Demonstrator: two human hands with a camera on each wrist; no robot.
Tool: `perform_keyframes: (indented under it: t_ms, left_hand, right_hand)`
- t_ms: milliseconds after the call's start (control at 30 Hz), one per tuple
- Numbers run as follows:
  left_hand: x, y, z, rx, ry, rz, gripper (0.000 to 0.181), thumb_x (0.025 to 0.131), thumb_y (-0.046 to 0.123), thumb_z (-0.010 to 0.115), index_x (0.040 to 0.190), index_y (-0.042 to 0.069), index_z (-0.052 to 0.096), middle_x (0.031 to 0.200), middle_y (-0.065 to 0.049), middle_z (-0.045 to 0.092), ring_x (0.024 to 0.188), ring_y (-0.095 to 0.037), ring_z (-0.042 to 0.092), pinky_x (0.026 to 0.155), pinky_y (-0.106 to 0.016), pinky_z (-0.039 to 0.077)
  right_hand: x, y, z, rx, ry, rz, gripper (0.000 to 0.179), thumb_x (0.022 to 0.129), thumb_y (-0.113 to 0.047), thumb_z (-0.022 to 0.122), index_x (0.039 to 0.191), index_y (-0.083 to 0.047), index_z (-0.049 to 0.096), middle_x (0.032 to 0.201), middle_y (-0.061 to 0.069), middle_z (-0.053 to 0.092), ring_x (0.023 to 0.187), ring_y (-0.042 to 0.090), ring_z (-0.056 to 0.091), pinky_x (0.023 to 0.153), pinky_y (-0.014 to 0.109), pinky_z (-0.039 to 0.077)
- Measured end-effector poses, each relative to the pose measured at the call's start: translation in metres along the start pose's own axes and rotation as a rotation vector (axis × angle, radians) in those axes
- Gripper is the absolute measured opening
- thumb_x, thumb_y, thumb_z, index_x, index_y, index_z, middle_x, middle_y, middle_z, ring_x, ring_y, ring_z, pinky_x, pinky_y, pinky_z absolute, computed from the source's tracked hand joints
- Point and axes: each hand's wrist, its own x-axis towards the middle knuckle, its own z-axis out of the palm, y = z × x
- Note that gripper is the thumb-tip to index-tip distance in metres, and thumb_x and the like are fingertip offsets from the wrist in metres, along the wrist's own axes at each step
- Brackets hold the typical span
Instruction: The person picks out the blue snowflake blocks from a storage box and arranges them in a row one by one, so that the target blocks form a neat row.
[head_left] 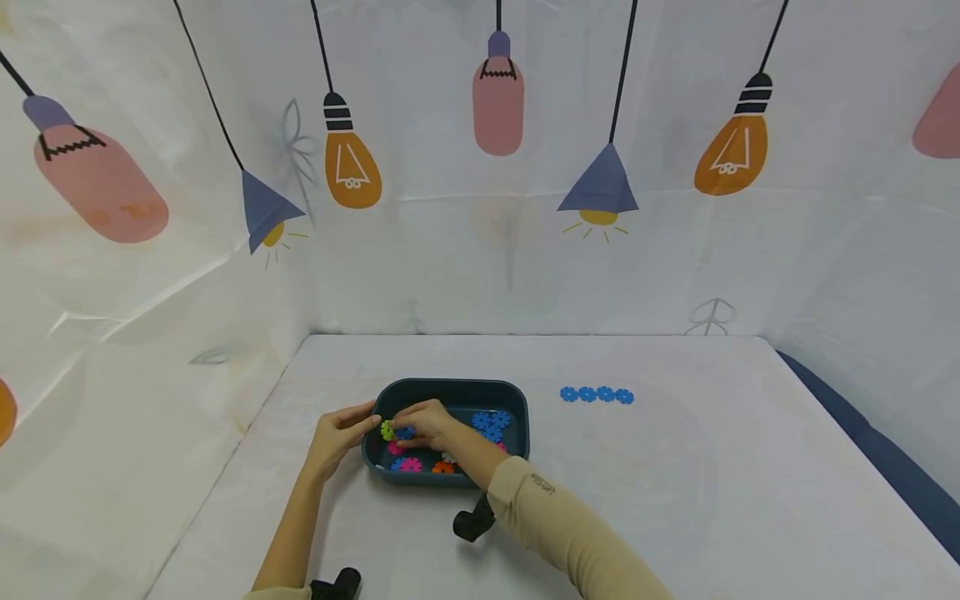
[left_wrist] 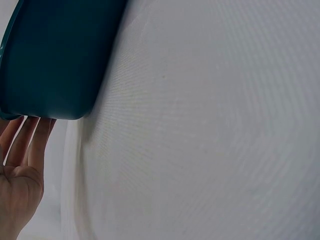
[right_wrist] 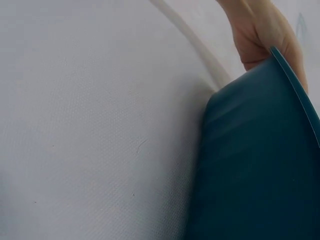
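A dark teal tray [head_left: 450,481] stands on the white table, holding flower-shaped plastic discs. My left hand [head_left: 339,435] holds the tray's left end, its thumb at the rim. In the left wrist view the fingers of the left hand [left_wrist: 22,165] reach up to the tray's end wall [left_wrist: 55,65]. Inside the tray, my right hand [head_left: 429,423] has its thumb and fingertips around a blue flower disc [head_left: 406,433], partly covered by them. Close by lie a yellow-green disc [head_left: 387,430] and a pink disc [head_left: 410,465]. The right wrist view shows the tray's outer wall [right_wrist: 255,165], not the right fingers.
A straight row of several blue flower discs [head_left: 596,394] lies on the table right of the tray. More blue discs [head_left: 491,425] sit in the tray's right part, with an orange disc [head_left: 443,467] near its front. A lamp-patterned white sheet [head_left: 450,258] hangs behind the table.
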Motion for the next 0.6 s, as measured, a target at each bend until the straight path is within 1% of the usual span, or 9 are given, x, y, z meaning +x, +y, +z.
perform_keyframes:
  t_ms: [167, 267, 367, 467, 533, 600]
  left_hand:
    - [-0.0002, 0.0007, -0.0003, -0.006, -0.004, 0.003, 0.046, 0.089, 0.018, 0.066, 0.128, -0.004, 0.055, 0.129, -0.022, 0.055, 0.095, 0.000, 0.061, 0.083, -0.030, 0.053]
    - [0.0008, -0.0005, -0.0002, -0.016, 0.002, 0.015, 0.045, 0.089, 0.015, 0.066, 0.126, -0.006, 0.056, 0.127, -0.024, 0.056, 0.093, 0.000, 0.062, 0.080, -0.029, 0.054]
    - [0.0020, -0.0020, -0.0003, -0.023, 0.008, 0.027, 0.044, 0.088, 0.014, 0.066, 0.125, -0.007, 0.056, 0.125, -0.025, 0.056, 0.091, -0.001, 0.063, 0.079, -0.029, 0.054]
    - [0.0026, -0.0032, -0.0002, -0.024, 0.014, 0.026, 0.043, 0.088, 0.013, 0.067, 0.125, -0.007, 0.057, 0.124, -0.025, 0.057, 0.091, -0.001, 0.063, 0.079, -0.030, 0.054]
    - [0.0024, -0.0035, -0.0002, -0.020, 0.016, 0.024, 0.043, 0.088, 0.014, 0.067, 0.125, -0.006, 0.057, 0.125, -0.024, 0.057, 0.091, -0.001, 0.063, 0.079, -0.030, 0.054]
    - [0.0020, -0.0032, -0.0004, -0.020, 0.016, 0.021, 0.043, 0.088, 0.014, 0.067, 0.125, -0.006, 0.057, 0.125, -0.024, 0.057, 0.091, -0.001, 0.063, 0.080, -0.031, 0.054]
  right_hand:
    - [-0.0012, -0.0017, 0.0016, -0.063, 0.012, 0.004, 0.018, 0.085, 0.001, 0.066, 0.102, 0.004, 0.070, 0.101, 0.010, 0.062, 0.077, 0.019, 0.064, 0.068, 0.029, 0.057]
    - [-0.0009, -0.0022, 0.0003, -0.092, 0.036, -0.013, 0.018, 0.084, 0.002, 0.065, 0.101, 0.003, 0.071, 0.102, 0.010, 0.062, 0.075, 0.019, 0.064, 0.067, 0.029, 0.057]
    - [-0.0009, -0.0025, -0.0018, -0.111, 0.081, -0.072, 0.022, 0.084, 0.007, 0.062, 0.106, 0.005, 0.068, 0.111, 0.014, 0.061, 0.079, 0.020, 0.064, 0.069, 0.030, 0.057]
    - [-0.0014, -0.0027, -0.0035, -0.123, 0.143, -0.149, 0.032, 0.083, 0.014, 0.056, 0.113, 0.006, 0.064, 0.115, 0.017, 0.057, 0.080, 0.020, 0.063, 0.067, 0.028, 0.056]
    - [-0.0025, -0.0027, -0.0037, -0.148, 0.183, -0.202, 0.038, 0.081, 0.018, 0.053, 0.115, 0.004, 0.064, 0.115, 0.017, 0.056, 0.075, 0.018, 0.062, 0.064, 0.026, 0.056]
    - [-0.0040, -0.0025, -0.0033, -0.198, 0.213, -0.245, 0.039, 0.080, 0.018, 0.051, 0.113, 0.002, 0.066, 0.111, 0.015, 0.057, 0.066, 0.014, 0.060, 0.060, 0.024, 0.055]
